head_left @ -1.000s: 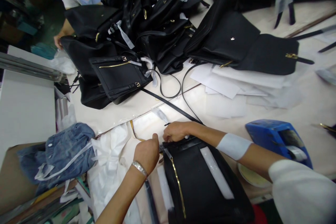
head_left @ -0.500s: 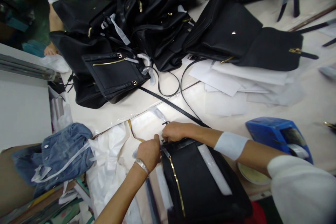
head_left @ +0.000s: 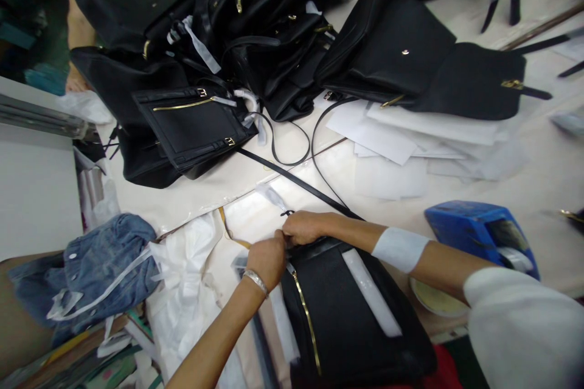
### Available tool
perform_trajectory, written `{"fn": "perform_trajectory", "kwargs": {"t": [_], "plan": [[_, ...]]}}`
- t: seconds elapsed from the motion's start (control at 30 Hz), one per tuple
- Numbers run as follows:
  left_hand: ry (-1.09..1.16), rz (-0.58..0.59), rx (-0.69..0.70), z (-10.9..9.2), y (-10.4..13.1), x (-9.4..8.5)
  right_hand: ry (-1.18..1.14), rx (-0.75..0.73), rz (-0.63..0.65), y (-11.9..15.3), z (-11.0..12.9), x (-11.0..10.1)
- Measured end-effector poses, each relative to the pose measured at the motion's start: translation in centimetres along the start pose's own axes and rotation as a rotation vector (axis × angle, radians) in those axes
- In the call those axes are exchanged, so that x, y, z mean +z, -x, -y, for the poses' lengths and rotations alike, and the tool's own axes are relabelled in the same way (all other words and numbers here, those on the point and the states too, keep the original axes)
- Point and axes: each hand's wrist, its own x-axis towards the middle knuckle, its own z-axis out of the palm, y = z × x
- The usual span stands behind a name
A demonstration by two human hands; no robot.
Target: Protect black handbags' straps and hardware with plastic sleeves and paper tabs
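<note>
A black bag [head_left: 347,310] with a gold zipper and a white film strip lies at the near edge of the table. At its top left corner my left hand [head_left: 267,260], with a silver bracelet, is closed near the zipper's upper end. My right hand [head_left: 301,228] is closed right beside it, its fingers meeting the left ones. What the fingers pinch is too small and hidden to name. A black strap [head_left: 296,179] runs from near my right hand towards another black bag [head_left: 191,127].
Black bags [head_left: 255,12] are heaped at the back. White sheets [head_left: 387,134] lie under an open-flapped bag [head_left: 429,67]. A blue tape dispenser [head_left: 474,231] stands at right, denim cloth [head_left: 104,267] at left. Another person's hand [head_left: 76,80] rests at the upper left.
My left hand has shifted slightly right and up, closer against my right hand. The view has moved a little; the bag and my right hand look nearly the same.
</note>
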Motion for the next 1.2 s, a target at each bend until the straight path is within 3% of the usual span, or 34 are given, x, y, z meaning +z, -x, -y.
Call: {"fn": "perform_trajectory", "kwargs": {"t": [0.17, 0.3, 0.5, 0.73, 0.9, 1.03, 1.2], "plan": [[0.041, -0.030, -0.025, 0.5, 0.3, 0.1, -0.108, -0.014, -0.157, 3.6, 0.2, -1.4], [0.048, -0.020, -0.034, 0.4, 0.4, -0.5, -0.027, -0.051, -0.217, 5.8, 0.3, -1.5], [0.045, 0.013, -0.051, -0.2, 0.2, -0.8, 0.044, -0.032, -0.259, 5.4, 0.1, 0.3], [0.052, -0.038, -0.028, -0.9, -0.1, -0.7, 0.111, -0.043, -0.278, 5.0, 0.8, 0.5], [0.062, -0.002, 0.016, -1.3, -0.5, -1.4, 0.096, 0.044, -0.269, 3.8, 0.4, 1.5], [0.043, 0.006, 0.007, -1.3, -0.8, -1.7, 0.051, 0.034, -0.325, 4.8, 0.2, 1.1], [0.036, -0.027, 0.021, -1.2, -1.0, -1.5, 0.156, 0.058, -0.373, 6.1, 0.3, 0.7]]}}
